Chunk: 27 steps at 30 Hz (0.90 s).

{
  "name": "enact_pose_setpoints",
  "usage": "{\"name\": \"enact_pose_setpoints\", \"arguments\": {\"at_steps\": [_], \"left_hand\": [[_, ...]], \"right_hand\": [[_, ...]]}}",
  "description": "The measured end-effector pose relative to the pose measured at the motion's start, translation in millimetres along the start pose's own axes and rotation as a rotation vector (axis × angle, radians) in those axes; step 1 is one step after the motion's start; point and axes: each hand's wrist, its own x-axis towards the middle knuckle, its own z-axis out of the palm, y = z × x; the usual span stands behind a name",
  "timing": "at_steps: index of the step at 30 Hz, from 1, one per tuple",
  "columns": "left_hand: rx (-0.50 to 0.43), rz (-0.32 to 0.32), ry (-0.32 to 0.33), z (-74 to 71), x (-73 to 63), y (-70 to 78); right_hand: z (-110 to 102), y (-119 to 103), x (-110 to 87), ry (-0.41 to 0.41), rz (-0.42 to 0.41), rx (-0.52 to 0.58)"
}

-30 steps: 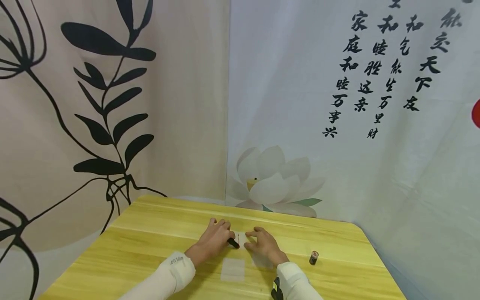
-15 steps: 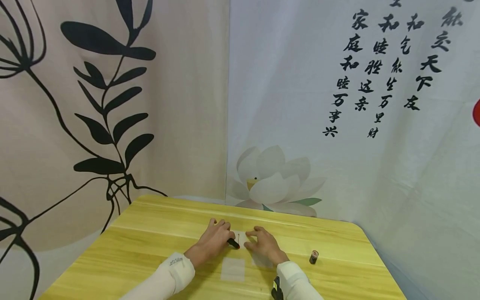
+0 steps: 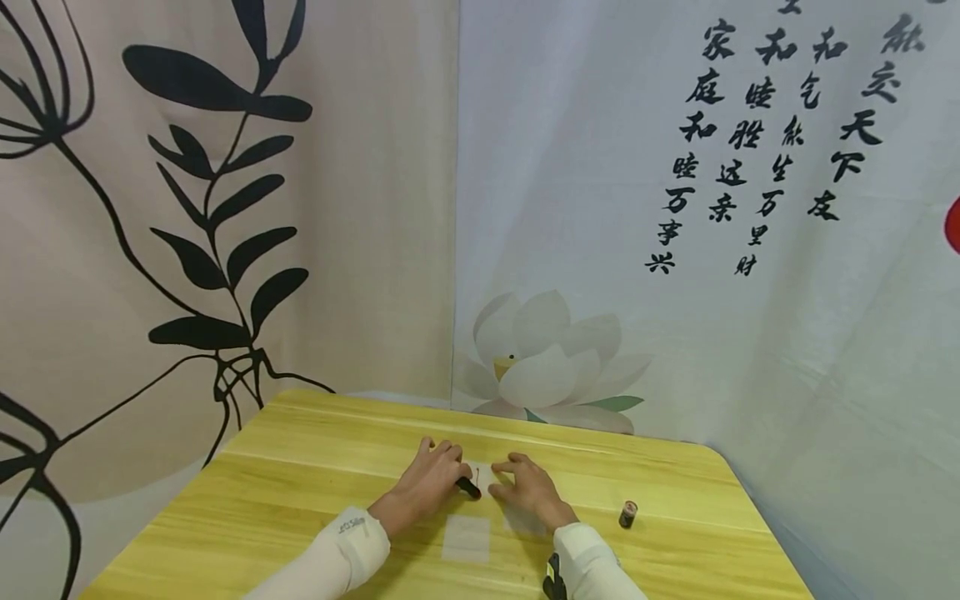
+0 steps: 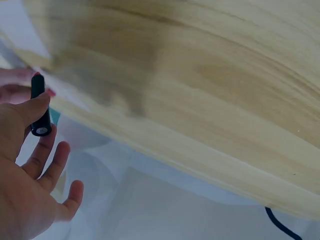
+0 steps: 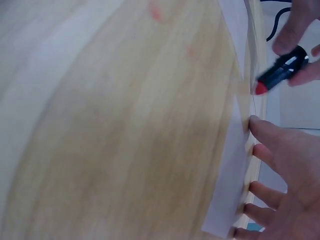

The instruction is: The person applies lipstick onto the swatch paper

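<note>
From the head view, my left grip [image 3: 429,477] is closed on a short black cylindrical tube [image 3: 469,489], which slants down over the near left part of a small white sheet of paper [image 3: 483,480] on the yellow wood-grain surface [image 3: 337,467]. A thin red line [image 3: 477,475] marks that sheet. My right grip [image 3: 527,490] grasps nothing; its fingers are spread, thumb and forefinger at the sheet's right side. Nearer me lies a second pale square sheet [image 3: 466,539], and a third pale sheet [image 3: 525,522] shows partly beneath my right wrist. Well apart on the right stands a small dark cylinder with a lighter top [image 3: 627,514]. Pale sleeves [image 3: 356,546] cover my forearms. Behind the surface hangs a pale cloth backdrop [image 3: 375,250] with black plants, a white lotus and black characters.

From the left wrist, my thumb presses the tube's side, and its round end faces the camera. The other fingers are loosely bent, apart from it. A dark cable [image 4: 282,225] hangs past the surface's edge.

From the right wrist, the tube shows a blurred red tip [image 5: 261,88] near the paper; I cannot tell whether they touch. My right fingertips rest in a row along a sheet's edge. Faint red smudges [image 5: 155,11] mark the surface.
</note>
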Motion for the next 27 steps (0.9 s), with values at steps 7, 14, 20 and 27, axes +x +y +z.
{"name": "enact_pose_setpoints", "arguments": {"at_steps": [7, 14, 20, 27], "left_hand": [[-0.085, -0.036, 0.103, -17.2, 4.5, -8.0], [-0.082, -0.032, 0.086, -14.4, -0.5, -8.5], [-0.102, -0.042, 0.080, -16.2, -0.5, -9.1], [-0.107, -0.049, 0.083, -22.2, 3.9, -13.0]], "right_hand": [[0.8, -0.9, 0.4, 0.009, -0.002, -0.024], [2.4, -0.3, -0.5, 0.004, -0.011, -0.016], [1.5, -0.2, -2.5, 0.016, -0.011, -0.008], [-10.1, 3.5, -7.9, 0.032, -0.090, 0.010]]}}
